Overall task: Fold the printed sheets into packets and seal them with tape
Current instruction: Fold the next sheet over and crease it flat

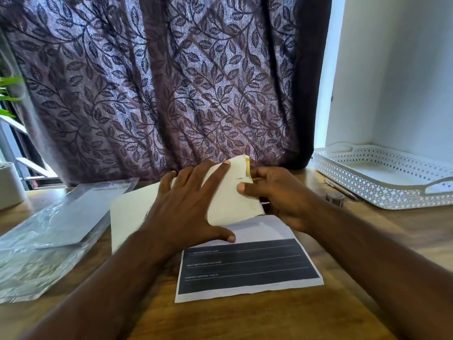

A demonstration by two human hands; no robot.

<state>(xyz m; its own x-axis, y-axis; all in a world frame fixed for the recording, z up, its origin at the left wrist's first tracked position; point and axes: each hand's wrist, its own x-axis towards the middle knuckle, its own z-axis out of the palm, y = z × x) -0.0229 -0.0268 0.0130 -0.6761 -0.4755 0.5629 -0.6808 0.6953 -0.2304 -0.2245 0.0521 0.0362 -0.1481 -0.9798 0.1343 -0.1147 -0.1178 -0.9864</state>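
A folded cream paper packet (pixel 228 202) lies tilted at the middle of the wooden desk (pixel 245 320). My left hand (pixel 186 207) lies flat on it with the fingers spread, pressing it down. My right hand (pixel 274 195) grips the packet's right end, thumb on top, where a yellowish strip (pixel 248 165) runs along the edge. Under the packet sits a printed sheet (pixel 247 268) with a dark block crossed by white lines of text. A small roll of tape (pixel 335 199) stands to the right of my right hand.
A clear plastic sleeve with papers (pixel 56 229) lies at the left. A white perforated tray (pixel 382 175) stands at the back right, a pen (pixel 340 190) beside it. A white pot (pixel 11 185) is at far left. A leaf-patterned curtain (pixel 159 82) hangs behind the desk.
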